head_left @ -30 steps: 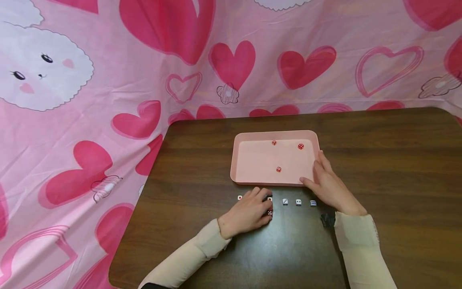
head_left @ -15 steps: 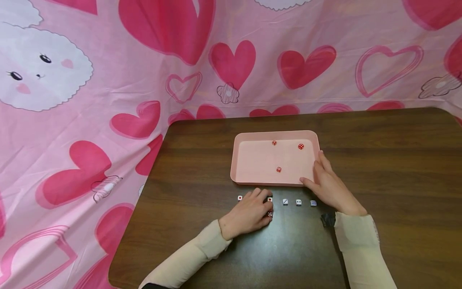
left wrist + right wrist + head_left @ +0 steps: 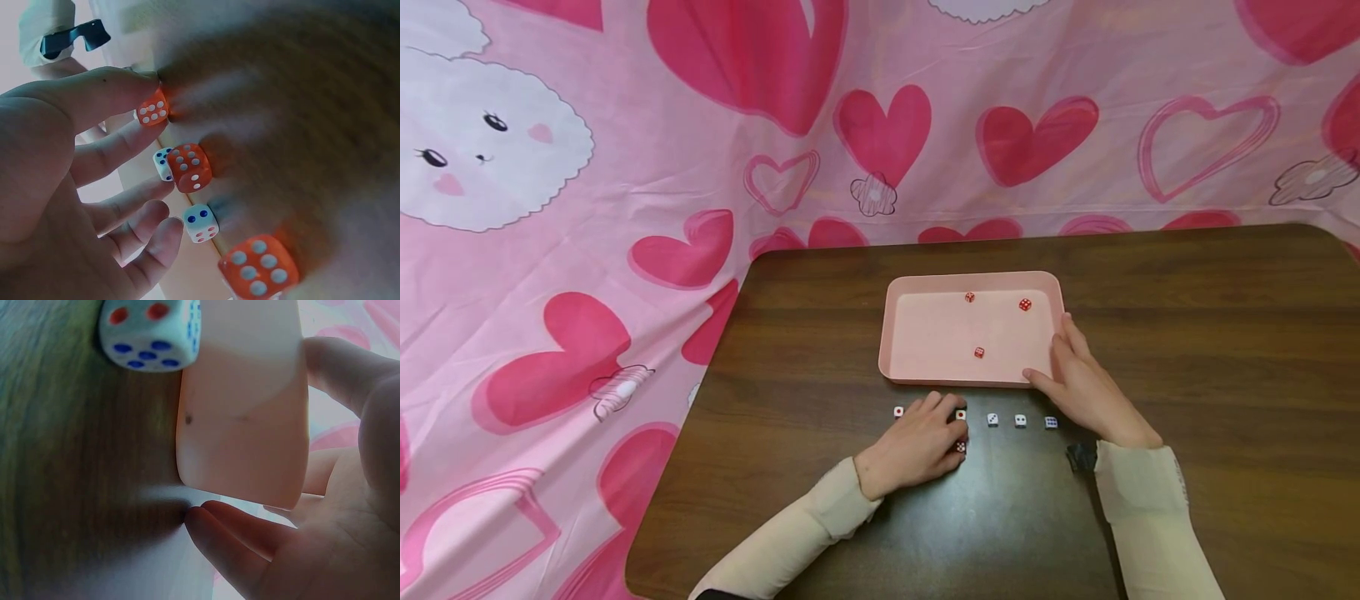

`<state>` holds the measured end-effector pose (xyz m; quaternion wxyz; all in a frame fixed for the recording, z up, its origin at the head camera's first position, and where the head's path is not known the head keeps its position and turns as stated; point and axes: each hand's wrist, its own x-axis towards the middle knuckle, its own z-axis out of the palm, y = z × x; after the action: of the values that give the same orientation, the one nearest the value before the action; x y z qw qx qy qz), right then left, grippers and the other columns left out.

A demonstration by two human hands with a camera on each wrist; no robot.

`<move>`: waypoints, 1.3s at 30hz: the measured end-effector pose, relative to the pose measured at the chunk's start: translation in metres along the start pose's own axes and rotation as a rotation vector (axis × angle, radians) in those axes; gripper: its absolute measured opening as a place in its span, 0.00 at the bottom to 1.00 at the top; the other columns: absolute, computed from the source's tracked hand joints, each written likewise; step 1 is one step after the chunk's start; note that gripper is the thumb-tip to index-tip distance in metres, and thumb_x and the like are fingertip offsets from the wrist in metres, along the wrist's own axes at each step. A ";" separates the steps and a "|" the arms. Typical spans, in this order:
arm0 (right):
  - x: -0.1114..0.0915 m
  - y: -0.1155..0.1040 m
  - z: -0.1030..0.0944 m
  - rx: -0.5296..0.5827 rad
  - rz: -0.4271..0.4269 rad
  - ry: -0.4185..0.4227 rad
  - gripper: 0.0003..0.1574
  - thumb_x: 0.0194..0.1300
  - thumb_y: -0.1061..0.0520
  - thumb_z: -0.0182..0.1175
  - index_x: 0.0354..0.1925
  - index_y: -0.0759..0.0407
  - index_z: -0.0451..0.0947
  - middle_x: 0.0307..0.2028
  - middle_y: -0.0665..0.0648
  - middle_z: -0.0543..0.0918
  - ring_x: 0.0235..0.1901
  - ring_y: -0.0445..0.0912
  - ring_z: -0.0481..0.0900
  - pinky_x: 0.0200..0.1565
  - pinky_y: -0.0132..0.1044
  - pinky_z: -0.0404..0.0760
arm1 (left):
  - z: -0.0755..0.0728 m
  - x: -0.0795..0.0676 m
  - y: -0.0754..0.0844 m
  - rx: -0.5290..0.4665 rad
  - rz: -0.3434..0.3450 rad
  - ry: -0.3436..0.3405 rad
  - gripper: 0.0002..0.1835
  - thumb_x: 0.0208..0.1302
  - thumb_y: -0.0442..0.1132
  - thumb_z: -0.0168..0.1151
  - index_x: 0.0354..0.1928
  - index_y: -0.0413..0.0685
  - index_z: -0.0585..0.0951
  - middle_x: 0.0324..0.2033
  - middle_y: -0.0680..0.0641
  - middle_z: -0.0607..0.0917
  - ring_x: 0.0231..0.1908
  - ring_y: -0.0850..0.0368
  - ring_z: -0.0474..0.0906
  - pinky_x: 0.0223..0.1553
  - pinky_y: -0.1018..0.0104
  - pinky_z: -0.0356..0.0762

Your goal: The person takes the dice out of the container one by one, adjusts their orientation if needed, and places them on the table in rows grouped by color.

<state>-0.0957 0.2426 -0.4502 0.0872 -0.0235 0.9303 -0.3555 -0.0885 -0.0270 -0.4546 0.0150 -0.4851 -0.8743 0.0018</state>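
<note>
In the left wrist view my left hand (image 3: pixel 913 442) pinches a red die (image 3: pixel 152 111) with white pips between thumb and index finger, down at the tabletop. Two more red dice, one nearer (image 3: pixel 258 269) and one (image 3: pixel 190 169) overlapping a white die (image 3: pixel 161 164), stand under this hand, hidden from the head view. Another white die (image 3: pixel 201 223) stands by the curled fingers. My right hand (image 3: pixel 1090 392) holds the near right corner of a shallow pink tray (image 3: pixel 973 377), thumb at the near rim and fingers along the right side. Several red dice (image 3: pixel 979 352) lie spread inside it.
White dice form a row in front of the tray: one at the left end (image 3: pixel 898 412), one by the left fingertips (image 3: pixel 961 414), and others toward the right, ending with a blue-pipped die (image 3: pixel 1051 422). A dark clip (image 3: pixel 1081 457) sits beside the right cuff. Pink heart-printed cloth (image 3: pixel 1037 142) hangs behind the table.
The left hand's pinched die has shifted slightly toward the near edge, a little farther from the white die above it. The right hand and tray hold still.
</note>
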 end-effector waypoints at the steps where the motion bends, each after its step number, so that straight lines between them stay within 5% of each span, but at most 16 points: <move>1: 0.000 0.000 0.000 0.000 0.001 -0.001 0.60 0.66 0.37 0.56 0.74 0.70 0.37 0.75 0.63 0.24 0.74 0.67 0.37 0.61 0.65 0.62 | 0.000 0.000 0.000 0.000 0.001 0.000 0.07 0.62 0.51 0.62 0.34 0.59 0.79 0.53 0.51 0.76 0.43 0.56 0.70 0.40 0.66 0.70; 39: 0.000 0.000 0.000 -0.007 -0.004 -0.003 0.59 0.66 0.37 0.56 0.74 0.71 0.38 0.75 0.62 0.23 0.74 0.67 0.36 0.61 0.65 0.62 | -0.004 0.000 -0.003 -0.064 0.019 0.015 0.10 0.61 0.53 0.63 0.35 0.58 0.79 0.56 0.50 0.75 0.47 0.55 0.70 0.42 0.66 0.70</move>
<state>-0.0953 0.2428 -0.4500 0.0879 -0.0262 0.9313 -0.3526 -0.0905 -0.0289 -0.4509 0.0062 -0.4934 -0.8693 -0.0296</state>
